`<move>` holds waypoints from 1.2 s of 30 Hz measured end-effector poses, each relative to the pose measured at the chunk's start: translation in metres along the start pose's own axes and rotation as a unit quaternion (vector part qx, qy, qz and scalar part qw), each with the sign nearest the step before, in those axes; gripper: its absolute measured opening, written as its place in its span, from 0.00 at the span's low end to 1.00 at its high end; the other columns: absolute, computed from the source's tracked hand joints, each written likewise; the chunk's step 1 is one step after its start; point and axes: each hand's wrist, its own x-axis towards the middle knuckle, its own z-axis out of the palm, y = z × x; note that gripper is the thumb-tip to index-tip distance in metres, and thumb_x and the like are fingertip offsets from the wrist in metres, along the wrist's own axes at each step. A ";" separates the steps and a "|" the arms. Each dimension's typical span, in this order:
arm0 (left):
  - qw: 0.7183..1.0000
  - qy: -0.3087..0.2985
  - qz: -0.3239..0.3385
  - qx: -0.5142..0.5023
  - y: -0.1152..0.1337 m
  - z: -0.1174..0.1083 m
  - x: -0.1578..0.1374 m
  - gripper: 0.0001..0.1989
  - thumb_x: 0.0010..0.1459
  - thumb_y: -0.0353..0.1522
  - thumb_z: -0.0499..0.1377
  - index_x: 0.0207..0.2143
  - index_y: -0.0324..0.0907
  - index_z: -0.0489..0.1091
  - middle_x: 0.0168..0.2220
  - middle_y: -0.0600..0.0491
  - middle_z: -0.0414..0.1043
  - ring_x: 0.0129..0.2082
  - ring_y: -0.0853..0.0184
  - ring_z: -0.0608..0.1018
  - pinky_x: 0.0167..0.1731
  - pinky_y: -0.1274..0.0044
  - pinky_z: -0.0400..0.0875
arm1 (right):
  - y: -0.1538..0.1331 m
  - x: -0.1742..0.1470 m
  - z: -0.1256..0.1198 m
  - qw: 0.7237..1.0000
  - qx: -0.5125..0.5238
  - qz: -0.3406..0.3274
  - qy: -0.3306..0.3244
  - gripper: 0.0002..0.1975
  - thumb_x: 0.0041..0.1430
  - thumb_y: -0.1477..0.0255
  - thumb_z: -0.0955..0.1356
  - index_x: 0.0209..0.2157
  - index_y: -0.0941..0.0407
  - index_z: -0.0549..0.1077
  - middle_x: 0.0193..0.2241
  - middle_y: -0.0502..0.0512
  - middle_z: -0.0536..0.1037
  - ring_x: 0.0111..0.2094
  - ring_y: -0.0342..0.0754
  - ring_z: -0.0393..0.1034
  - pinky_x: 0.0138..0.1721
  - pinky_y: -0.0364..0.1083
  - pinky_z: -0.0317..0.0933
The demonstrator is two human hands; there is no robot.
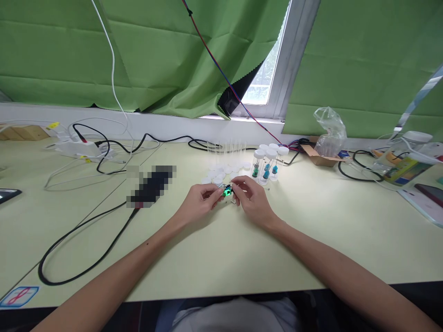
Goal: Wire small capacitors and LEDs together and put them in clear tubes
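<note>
A small green-and-black piece [227, 191] with thin wire-like parts is held between my two hands, above the middle of the table. It looks partly lit green, and its exact kind is too small to make out. My left hand [200, 200] pinches it from the left with thumb and fingers. From the right, my right hand [252, 200] closes its fingertips on the same piece. Just behind the hands are clear tubes [228, 154] and several loose white caps [216, 175]. Capped clear vials [266, 169] with green and blue pieces inside stand behind my right hand.
A black cable [100, 258] loops across the left, leading to a blurred-out dark device [152, 186]. A white power strip [78, 147] lies back left. At back right are a cardboard box [320, 157] with a plastic bag, a yellow-labelled container [408, 166] and a phone [429, 193].
</note>
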 end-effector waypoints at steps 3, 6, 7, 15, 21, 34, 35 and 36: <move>1.000 -0.002 -0.001 -0.005 0.001 0.001 0.000 0.22 0.64 0.46 0.55 0.24 0.39 0.69 0.21 0.55 0.64 0.23 0.71 0.63 0.24 0.76 0.55 | -0.002 0.000 0.000 1.000 0.010 0.007 0.005 0.09 0.66 0.63 0.66 0.40 0.54 0.72 0.34 0.52 0.74 0.24 0.40 0.67 0.25 0.43 0.65; 1.000 -0.003 0.002 -0.010 0.001 0.000 0.000 0.23 0.64 0.46 0.55 0.24 0.39 0.70 0.22 0.54 0.65 0.23 0.71 0.65 0.24 0.76 0.55 | -0.002 0.000 0.000 1.000 0.007 0.009 0.002 0.10 0.66 0.62 0.66 0.41 0.54 0.72 0.35 0.53 0.74 0.26 0.42 0.69 0.25 0.44 0.67; 1.000 -0.003 0.004 -0.011 0.000 0.000 0.000 0.23 0.64 0.46 0.54 0.24 0.39 0.70 0.22 0.54 0.65 0.23 0.71 0.64 0.24 0.76 0.55 | -0.003 0.000 0.000 1.000 0.005 0.007 0.001 0.10 0.66 0.62 0.66 0.41 0.54 0.72 0.36 0.53 0.75 0.27 0.43 0.70 0.25 0.44 0.67; 1.000 0.006 0.009 -0.017 0.002 -0.003 -0.001 0.23 0.64 0.46 0.54 0.24 0.39 0.70 0.19 0.56 0.60 0.21 0.72 0.60 0.22 0.76 0.53 | -0.003 -0.001 0.000 0.999 0.017 -0.036 -0.029 0.09 0.66 0.66 0.66 0.45 0.53 0.71 0.41 0.56 0.74 0.33 0.44 0.71 0.29 0.44 0.68; 1.000 0.003 0.006 -0.010 0.001 -0.002 -0.001 0.23 0.63 0.46 0.55 0.25 0.39 0.71 0.18 0.57 0.59 0.20 0.73 0.59 0.21 0.77 0.53 | -0.002 -0.001 -0.001 1.000 0.004 -0.008 -0.019 0.10 0.66 0.63 0.66 0.44 0.54 0.71 0.32 0.52 0.75 0.26 0.42 0.70 0.29 0.44 0.67; 1.000 -0.008 -0.005 -0.014 -0.007 -0.002 0.001 0.24 0.63 0.47 0.54 0.25 0.38 0.72 0.20 0.55 0.60 0.21 0.72 0.59 0.21 0.77 0.52 | -0.002 0.000 -0.002 0.998 -0.066 0.011 0.001 0.12 0.65 0.61 0.65 0.41 0.54 0.72 0.38 0.56 0.77 0.31 0.45 0.73 0.26 0.43 0.67; 1.000 -0.009 -0.005 -0.015 -0.008 -0.002 0.001 0.24 0.63 0.47 0.55 0.25 0.38 0.72 0.20 0.55 0.60 0.21 0.72 0.60 0.21 0.76 0.53 | -0.001 0.000 -0.002 0.997 -0.072 0.003 -0.001 0.11 0.65 0.62 0.66 0.42 0.54 0.72 0.39 0.56 0.77 0.33 0.46 0.73 0.28 0.44 0.68; 1.000 -0.009 -0.006 -0.017 -0.008 -0.002 0.002 0.24 0.64 0.47 0.54 0.25 0.38 0.71 0.21 0.55 0.61 0.22 0.72 0.60 0.22 0.76 0.53 | -0.001 0.000 -0.002 0.997 -0.077 -0.006 -0.002 0.11 0.64 0.63 0.66 0.42 0.55 0.72 0.40 0.57 0.77 0.35 0.47 0.74 0.30 0.44 0.69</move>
